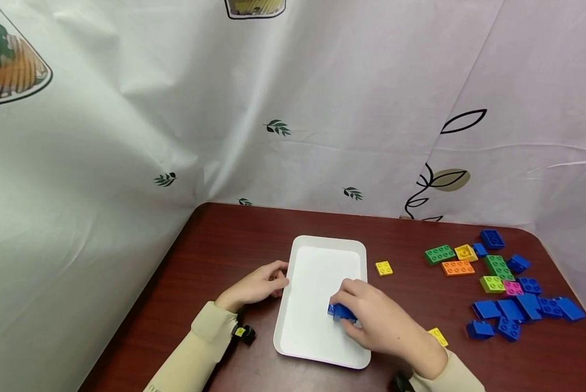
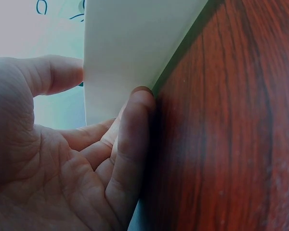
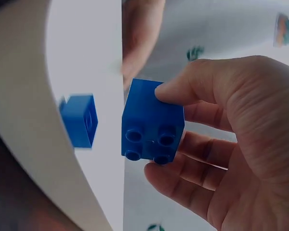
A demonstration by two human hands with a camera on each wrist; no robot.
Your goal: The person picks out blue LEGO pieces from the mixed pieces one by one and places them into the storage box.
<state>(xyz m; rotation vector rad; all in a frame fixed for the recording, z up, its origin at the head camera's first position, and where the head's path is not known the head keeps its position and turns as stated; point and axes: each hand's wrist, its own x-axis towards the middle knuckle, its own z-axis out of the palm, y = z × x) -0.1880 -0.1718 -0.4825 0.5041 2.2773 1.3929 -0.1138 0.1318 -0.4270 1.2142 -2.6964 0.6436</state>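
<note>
My right hand (image 1: 373, 316) is over the right half of a white tray (image 1: 312, 272), pinching a blue toy building brick (image 3: 151, 113) with four studs between thumb and fingers. Beside it in the right wrist view, a second blue brick (image 3: 81, 120) lies in the tray, apart from the held one. At the tray's left edge is my left hand (image 1: 258, 283). In the left wrist view its thumb (image 2: 58, 74) meets the rim, and the curled fingers (image 2: 132, 139) lie against the outer wall near the tabletop.
Several blue bricks (image 1: 510, 310) lie at the right of the brown table (image 1: 234, 234), with green (image 1: 439, 254), orange (image 1: 458, 268) and pink (image 1: 513, 288) ones nearby. One yellow brick (image 1: 383, 268) lies right of the tray; another (image 1: 438, 336) is beside my right wrist.
</note>
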